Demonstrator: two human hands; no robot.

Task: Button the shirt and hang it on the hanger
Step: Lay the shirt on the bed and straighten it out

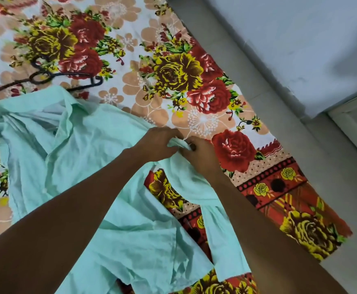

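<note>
Shirt (84, 149) sleeve between both hands' fingers (178, 145)

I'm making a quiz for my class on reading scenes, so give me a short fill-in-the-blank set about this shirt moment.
1. The shirt spread on the floral bedsheet is pale ____ in colour.
2. The black hanger lies beyond the shirt's ____, partly under the cloth.
3. The left hand and right hand both pinch the same bit of ____.
4. The hanger is held by ____ hand.

Missing words: green; collar; shirt fabric; neither
</note>
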